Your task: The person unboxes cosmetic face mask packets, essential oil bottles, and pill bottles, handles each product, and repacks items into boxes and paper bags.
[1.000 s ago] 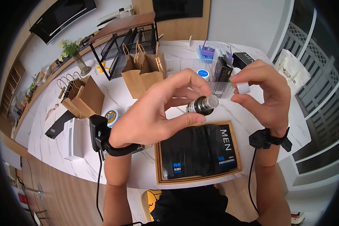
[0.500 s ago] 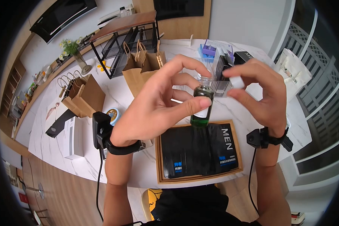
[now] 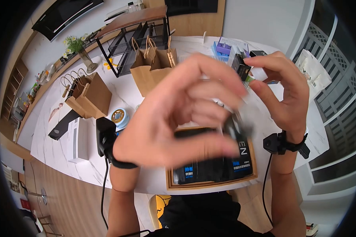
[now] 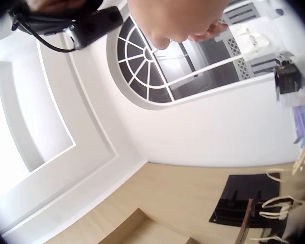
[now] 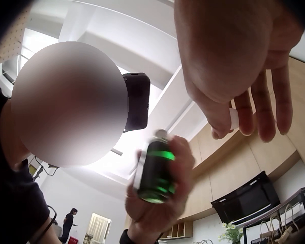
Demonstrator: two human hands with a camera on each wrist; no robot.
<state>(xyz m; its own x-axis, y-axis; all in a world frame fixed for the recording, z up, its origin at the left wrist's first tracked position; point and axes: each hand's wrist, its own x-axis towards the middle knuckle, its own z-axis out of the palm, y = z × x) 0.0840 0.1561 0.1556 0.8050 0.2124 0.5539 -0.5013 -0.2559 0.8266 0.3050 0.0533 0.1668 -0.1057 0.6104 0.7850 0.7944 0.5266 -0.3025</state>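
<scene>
In the head view my left hand [image 3: 174, 126] is blurred and holds a small dark green glass bottle [image 5: 156, 173] between thumb and fingers. The right wrist view shows this bottle with its neck up and green liquid in it. My right hand [image 3: 286, 89] pinches a white cap [image 3: 259, 74] between thumb and index finger, apart from the bottle and to its right. Below the left hand lies a wooden tray [image 3: 213, 185] of black packets [image 3: 203, 173] printed MEN, partly hidden by that hand.
Brown paper bags [image 3: 91, 96] stand at the left and in the middle, before a black mesh rack [image 3: 118, 49]. A light-blue jar [image 3: 119, 116] and a white box [image 3: 77, 140] sit left of the hands. Boxes [image 3: 229, 46] and a white pouch [image 3: 314, 73] are behind.
My left hand first turned the bottle from tilted to upright, then moved it right and tilted it again, now blurred. The right hand has shifted slightly right and keeps the cap.
</scene>
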